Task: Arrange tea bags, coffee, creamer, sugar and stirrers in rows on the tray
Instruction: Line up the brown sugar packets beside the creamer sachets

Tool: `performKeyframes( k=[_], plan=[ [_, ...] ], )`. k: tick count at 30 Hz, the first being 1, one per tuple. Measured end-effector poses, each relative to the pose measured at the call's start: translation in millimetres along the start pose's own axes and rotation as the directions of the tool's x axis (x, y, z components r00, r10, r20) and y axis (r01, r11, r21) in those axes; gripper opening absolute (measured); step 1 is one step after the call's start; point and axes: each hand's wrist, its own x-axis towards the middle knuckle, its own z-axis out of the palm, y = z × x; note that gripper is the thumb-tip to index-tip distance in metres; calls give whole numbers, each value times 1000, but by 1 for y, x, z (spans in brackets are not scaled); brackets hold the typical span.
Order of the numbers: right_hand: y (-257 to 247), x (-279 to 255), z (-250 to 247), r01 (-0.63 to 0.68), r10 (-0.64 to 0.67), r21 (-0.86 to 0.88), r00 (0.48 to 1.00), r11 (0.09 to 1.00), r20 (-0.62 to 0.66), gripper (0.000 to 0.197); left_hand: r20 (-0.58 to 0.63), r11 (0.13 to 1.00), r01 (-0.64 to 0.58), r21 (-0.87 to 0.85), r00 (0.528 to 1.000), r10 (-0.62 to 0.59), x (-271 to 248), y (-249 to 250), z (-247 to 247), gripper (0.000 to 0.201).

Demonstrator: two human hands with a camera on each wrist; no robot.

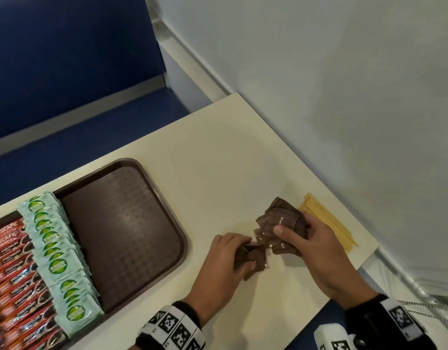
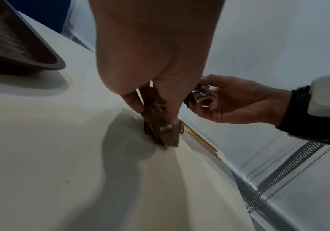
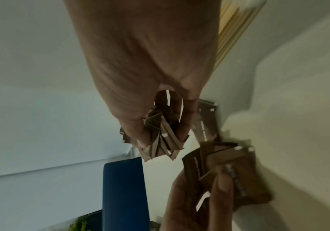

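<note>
My left hand grips a small stack of brown sugar packets on edge against the table, also seen as brown packets under my fingers. My right hand holds a larger fan of brown sugar packets, the same bunch pinched between thumb and fingers. A brown tray lies to the left, with a row of red coffee sticks and a row of green tea bags on its left part. Wooden stirrers lie beyond my right hand.
The cream table ends at a white wall on the right and a blue bench behind. The stirrers sit close to the table's right edge. The tray's right half is bare.
</note>
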Motion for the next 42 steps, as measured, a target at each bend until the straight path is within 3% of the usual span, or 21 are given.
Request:
performKeyframes(
  k=[3,11,16,20,23,25,27,32,36,39,42],
  plan=[
    [-6,4,9,-36,35,49,999,998,12,34,13,1000,26,17,1000,-26,6,-5,-6,47],
    [-1,-8,-2,-67,68,-95,998,993,9,34,42,998,60,31,997,-62,4,-3,-4,33],
    [26,-37,-20,-310,322,-93,933,946,162,40,44,996,63,67,997,-66,-1,4,-4,28],
    [71,-55,-16,-480,486,-82,871,873,77,43,84,996,76,54,993,-80,-8,7,0,28],
    [84,-61,-1,-440,439,-61,898,896,-26,35,135,991,124,-42,984,-117,-15,9,2,29],
    [85,-62,7,-402,397,-92,915,911,-71,31,160,977,178,-116,974,-158,-15,13,-1,20],
    [86,-61,10,-396,390,-106,918,912,-72,35,189,956,235,-175,961,-201,-15,15,-4,7],
    [79,-59,9,-414,414,-12,910,910,23,45,283,895,336,-293,925,-254,-18,19,-6,14],
    [71,-54,18,-361,360,-5,930,933,76,91,291,832,399,-385,908,-301,-23,13,-11,21],
    [54,-50,37,-272,279,-72,951,960,135,77,249,778,404,-482,914,-320,-29,9,-20,26],
    [35,-41,64,-233,246,-83,945,969,216,53,158,669,387,-635,912,-378,-33,9,-41,32]
  ],
)
